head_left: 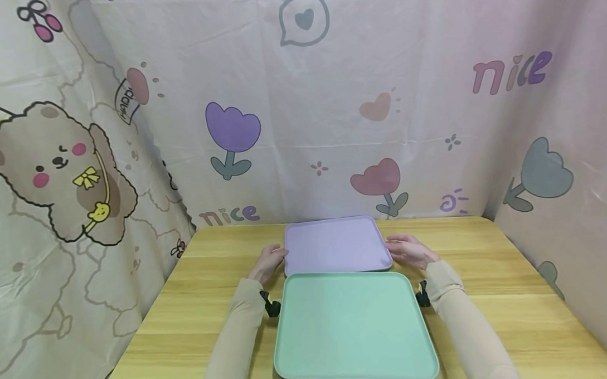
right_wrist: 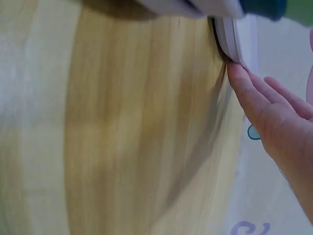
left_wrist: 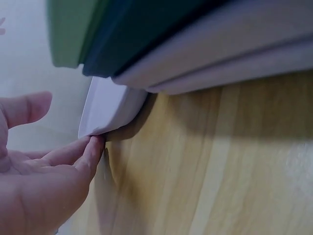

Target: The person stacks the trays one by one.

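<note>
A lilac rectangular tray [head_left: 335,245] lies at the back of the table. At its left side is my left hand [head_left: 268,262]; the left wrist view shows the fingertips [left_wrist: 93,147] touching the tray's edge from below, with the thumb raised apart. My right hand [head_left: 410,250] is on the opposite side, its extended fingers [right_wrist: 244,88] meeting the edge near the tabletop. Closer to me, between my forearms, a mint green tray [head_left: 353,327] tops a stack. Under it, the left wrist view shows a dark teal tray [left_wrist: 127,49] and pale trays [left_wrist: 205,63].
The wooden table [head_left: 198,327] extends to both sides of the trays. A printed curtain [head_left: 291,128] hangs along the back edge, and more patterned cloth hangs at left and right. Black wrist straps [head_left: 271,306] sit beside the stack.
</note>
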The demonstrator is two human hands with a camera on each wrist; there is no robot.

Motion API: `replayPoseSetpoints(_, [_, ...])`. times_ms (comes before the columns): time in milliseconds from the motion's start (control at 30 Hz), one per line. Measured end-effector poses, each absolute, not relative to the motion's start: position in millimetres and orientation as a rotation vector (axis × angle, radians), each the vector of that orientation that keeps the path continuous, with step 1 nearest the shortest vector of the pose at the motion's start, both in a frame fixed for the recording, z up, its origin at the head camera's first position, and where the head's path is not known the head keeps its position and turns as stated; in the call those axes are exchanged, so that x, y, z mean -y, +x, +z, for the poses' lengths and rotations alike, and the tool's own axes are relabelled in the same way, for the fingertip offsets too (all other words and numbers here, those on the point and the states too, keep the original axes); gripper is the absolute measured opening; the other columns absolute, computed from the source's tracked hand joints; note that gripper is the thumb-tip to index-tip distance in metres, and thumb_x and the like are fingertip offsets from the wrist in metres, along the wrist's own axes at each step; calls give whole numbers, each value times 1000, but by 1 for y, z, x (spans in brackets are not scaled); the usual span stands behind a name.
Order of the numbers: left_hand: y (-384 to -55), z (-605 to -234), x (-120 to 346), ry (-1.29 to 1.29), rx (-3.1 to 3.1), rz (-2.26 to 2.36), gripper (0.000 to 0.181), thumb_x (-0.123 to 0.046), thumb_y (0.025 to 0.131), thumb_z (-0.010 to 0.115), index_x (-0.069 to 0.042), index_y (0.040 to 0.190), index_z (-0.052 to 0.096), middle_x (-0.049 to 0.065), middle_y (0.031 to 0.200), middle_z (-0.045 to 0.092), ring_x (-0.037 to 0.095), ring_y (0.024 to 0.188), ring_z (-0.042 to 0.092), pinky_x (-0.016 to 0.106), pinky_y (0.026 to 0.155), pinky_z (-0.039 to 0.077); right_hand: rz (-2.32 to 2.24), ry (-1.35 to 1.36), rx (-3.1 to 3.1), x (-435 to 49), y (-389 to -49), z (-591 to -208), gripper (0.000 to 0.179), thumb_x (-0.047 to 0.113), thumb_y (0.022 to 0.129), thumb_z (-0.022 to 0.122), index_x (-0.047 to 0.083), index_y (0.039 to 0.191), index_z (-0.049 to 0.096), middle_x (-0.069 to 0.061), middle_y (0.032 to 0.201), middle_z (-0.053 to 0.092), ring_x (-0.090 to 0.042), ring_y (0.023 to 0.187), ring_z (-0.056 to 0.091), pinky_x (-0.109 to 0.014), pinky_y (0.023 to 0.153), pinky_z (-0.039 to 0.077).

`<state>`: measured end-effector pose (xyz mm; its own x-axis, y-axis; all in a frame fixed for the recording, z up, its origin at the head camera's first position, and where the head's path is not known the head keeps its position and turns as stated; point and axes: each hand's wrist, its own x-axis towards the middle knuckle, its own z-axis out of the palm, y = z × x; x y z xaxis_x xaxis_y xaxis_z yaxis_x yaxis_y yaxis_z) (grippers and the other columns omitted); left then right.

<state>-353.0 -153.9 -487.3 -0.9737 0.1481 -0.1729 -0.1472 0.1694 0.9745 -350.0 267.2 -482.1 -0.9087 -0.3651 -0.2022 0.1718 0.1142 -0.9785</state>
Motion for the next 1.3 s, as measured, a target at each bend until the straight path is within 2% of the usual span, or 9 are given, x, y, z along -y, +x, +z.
replayPoseSetpoints(200, [-353,-489,155,13,-2192,1913,66,-9,103,47,18,152,12,39,157,25,50,150,24,57,127,20,-1849,-139,-2022,-264,-351,-482,63,8,104,45,-17,153,12,-35,152,35,-18,121,56,-47,123,35])
replayPoseSetpoints(400, [-354,-490,153,43,-2135,1945,71,5,99,46,15,154,2,39,158,23,50,149,25,56,126,21,-1832,-148,-2026,-268,-349,-481,64,4,103,44,-17,153,9,-38,152,35,-19,121,59,-48,122,37])
replayPoseSetpoints(567, [-354,-491,153,67,-2128,1986,76,13,94,46,11,156,2,39,158,24,51,148,28,57,125,24,-1838,-139,-2042,-271,-347,-482,65,-1,100,47,-18,152,12,-37,143,49,-13,109,65,-36,108,52])
replayPoseSetpoints(767, [-355,-494,153,127,-2109,2034,84,21,85,48,12,155,3,36,160,24,51,149,27,58,125,25,-1903,-107,-2016,-272,-345,-484,63,-9,97,46,-21,150,14,-43,145,42,-10,101,67,-27,96,59])
replayPoseSetpoints(867, [-356,-493,153,155,-2074,2068,85,23,83,46,12,155,3,36,160,22,51,149,25,57,125,24,-1944,-96,-2011,-271,-344,-485,62,-12,95,46,-23,148,16,-43,138,48,-10,97,68,-25,91,60])
replayPoseSetpoints(1000, [-356,-493,155,167,-2049,2083,86,24,82,45,12,155,2,35,161,21,50,150,24,57,125,24,-1983,-84,-1981,-271,-343,-486,63,-14,93,48,-24,147,17,-27,122,64,-11,94,68,-25,91,60])
replayPoseSetpoints(1233, [-357,-492,156,166,-2033,2113,86,24,80,44,11,155,5,33,162,23,49,149,27,56,125,27,-2042,-56,-1961,-270,-342,-484,60,-12,95,48,-25,146,19,-18,111,69,-10,93,70,-25,90,60])
replayPoseSetpoints(1267, [-357,-491,156,167,-2026,2120,86,24,80,44,11,156,5,33,162,23,49,149,27,56,125,27,-2054,-43,-1958,-270,-342,-483,59,-12,95,49,-25,146,20,-10,107,70,-10,92,70,-24,90,60])
replayPoseSetpoints(1300, [-356,-490,157,173,-2018,2126,86,24,81,44,11,156,5,33,162,22,49,150,26,56,125,27,-2064,-33,-1956,-269,-341,-482,59,-11,95,50,-25,145,22,-9,105,71,-10,92,70,-24,89,61])
